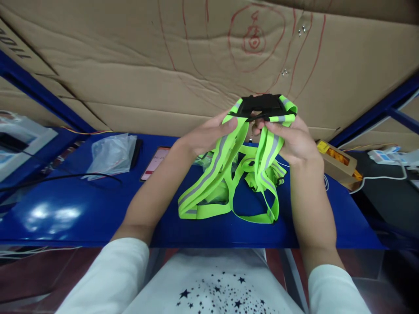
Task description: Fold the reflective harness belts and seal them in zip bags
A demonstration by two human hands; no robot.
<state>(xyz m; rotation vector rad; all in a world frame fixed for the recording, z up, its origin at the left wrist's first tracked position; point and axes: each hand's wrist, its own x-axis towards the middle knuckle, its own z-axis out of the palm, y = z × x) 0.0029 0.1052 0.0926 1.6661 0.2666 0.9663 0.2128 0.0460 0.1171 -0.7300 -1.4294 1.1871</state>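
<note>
A neon-yellow reflective vest [212, 163] made of elastic straps with grey stripes hangs from both my hands, its lower loops reaching down over the blue table. At its top a black buckle [261, 104] joins the straps. My left hand [212, 133] is closed round the straps on the left, thumb lying on the band. On the other side my right hand [294, 137] grips the straps just below the buckle, its fingertips partly hidden behind them. Behind the hanging loops, more neon-yellow straps [250, 181] lie bunched on the table beside some clear plastic.
On the blue table [81, 213], clear plastic bags [111, 152] overlap a dark flat object, with a phone [155, 162] nearby. An open cardboard box [338, 163] with orange contents stands right. Marked cardboard [196, 52] forms the back wall; blue frame posts [42, 91] flank it.
</note>
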